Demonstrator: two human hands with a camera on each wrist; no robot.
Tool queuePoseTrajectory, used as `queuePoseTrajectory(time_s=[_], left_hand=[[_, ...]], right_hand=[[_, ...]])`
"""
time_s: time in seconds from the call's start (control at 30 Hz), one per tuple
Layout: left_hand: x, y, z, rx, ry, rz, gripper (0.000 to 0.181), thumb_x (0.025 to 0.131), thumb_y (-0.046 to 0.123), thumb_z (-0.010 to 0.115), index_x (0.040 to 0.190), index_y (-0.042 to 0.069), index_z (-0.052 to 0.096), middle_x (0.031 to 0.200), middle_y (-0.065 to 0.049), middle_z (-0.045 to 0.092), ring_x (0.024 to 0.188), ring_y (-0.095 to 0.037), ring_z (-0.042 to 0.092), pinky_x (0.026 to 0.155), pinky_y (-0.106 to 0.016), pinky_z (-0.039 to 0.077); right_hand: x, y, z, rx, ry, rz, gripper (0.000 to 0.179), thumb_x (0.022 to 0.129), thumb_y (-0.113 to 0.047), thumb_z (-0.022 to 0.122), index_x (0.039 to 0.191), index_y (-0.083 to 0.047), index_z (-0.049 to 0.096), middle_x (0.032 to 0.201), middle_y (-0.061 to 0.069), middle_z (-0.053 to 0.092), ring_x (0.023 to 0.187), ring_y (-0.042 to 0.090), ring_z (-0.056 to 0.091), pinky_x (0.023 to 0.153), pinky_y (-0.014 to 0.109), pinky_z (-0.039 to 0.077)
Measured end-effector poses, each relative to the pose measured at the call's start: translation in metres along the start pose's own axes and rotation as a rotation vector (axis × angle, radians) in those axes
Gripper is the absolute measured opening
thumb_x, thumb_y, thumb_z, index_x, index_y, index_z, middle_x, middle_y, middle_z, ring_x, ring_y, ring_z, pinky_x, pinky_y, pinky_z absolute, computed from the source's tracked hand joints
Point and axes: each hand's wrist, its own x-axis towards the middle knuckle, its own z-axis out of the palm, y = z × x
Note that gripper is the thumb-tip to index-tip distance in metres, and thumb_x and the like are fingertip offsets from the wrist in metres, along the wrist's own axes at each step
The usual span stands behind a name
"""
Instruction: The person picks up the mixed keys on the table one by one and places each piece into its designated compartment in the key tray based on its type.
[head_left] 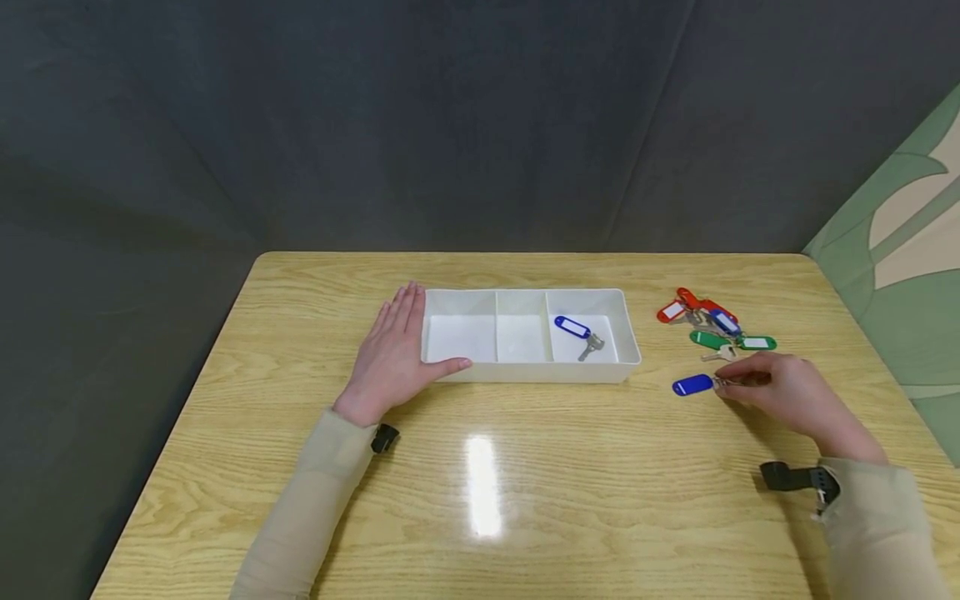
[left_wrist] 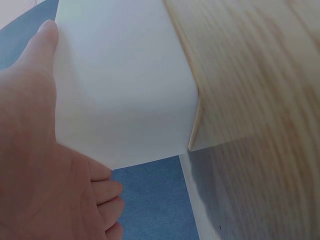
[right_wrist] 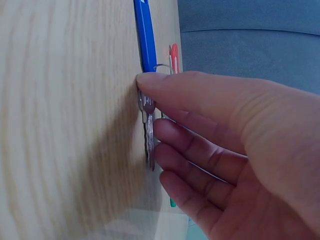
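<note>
My left hand [head_left: 392,354] lies with straight fingers along the left end of a white three-compartment tray [head_left: 525,372], its thumb at the front wall. In the left wrist view the palm and thumb are against the tray's white wall [left_wrist: 125,90]. Right of the tray, my right hand [head_left: 787,396] pinches a key with a blue tag [head_left: 693,384] between thumb and forefinger, low over the table. The right wrist view shows its key [right_wrist: 150,135] below the fingertips. Another blue-tagged key [head_left: 591,343] lies in the tray's right compartment.
Just beyond the right hand is a loose pile of tagged keys: red tags [head_left: 672,312], a blue tag [head_left: 724,322] and green tags [head_left: 708,340]. The wooden table [head_left: 570,467] ends at a dark partition [head_left: 450,125] behind. A green patterned panel [head_left: 915,250] borders the right side.
</note>
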Motion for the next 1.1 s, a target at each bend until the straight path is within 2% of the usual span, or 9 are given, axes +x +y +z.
queuePoseTrajectory(time_s=[0.2,0.67,1.1], left_hand=[[0.0007,-0.0008,-0.0006,0.0,0.003,0.0,0.127,0.082,0.091,0.041,0.161,0.001,0.001,0.169,-0.015,-0.002,0.154,-0.025,-0.004,0.123,-0.037,-0.002],[-0.0001,-0.0015,0.0002,0.016,0.012,0.003,0.127,0.082,0.09,0.043,0.161,0.001,0.001,0.169,-0.015,-0.001,0.154,-0.025,-0.004,0.123,-0.037,-0.002],[-0.0007,-0.0003,0.0006,0.006,0.013,0.006,0.125,0.083,0.089,0.044,0.161,0.001,0.002,0.169,-0.015,-0.001,0.154,-0.024,-0.004,0.123,-0.038,-0.002]], right_hand=[[0.0046,-0.0009,-0.0018,-0.007,-0.023,0.02,0.024,0.086,-0.015,0.083,0.102,0.001,0.077,0.089,0.003,0.07,0.076,0.019,0.058,0.06,0.024,0.049],[0.0075,-0.0008,-0.0014,0.021,-0.094,0.037,0.021,0.088,-0.016,0.081,0.097,0.001,0.072,0.085,0.001,0.064,0.075,0.018,0.055,0.059,0.024,0.047],[0.0032,-0.0041,-0.0028,-0.003,-0.079,0.05,0.025,0.087,-0.018,0.083,0.1,0.002,0.075,0.082,-0.001,0.064,0.072,0.016,0.054,0.057,0.024,0.045]])
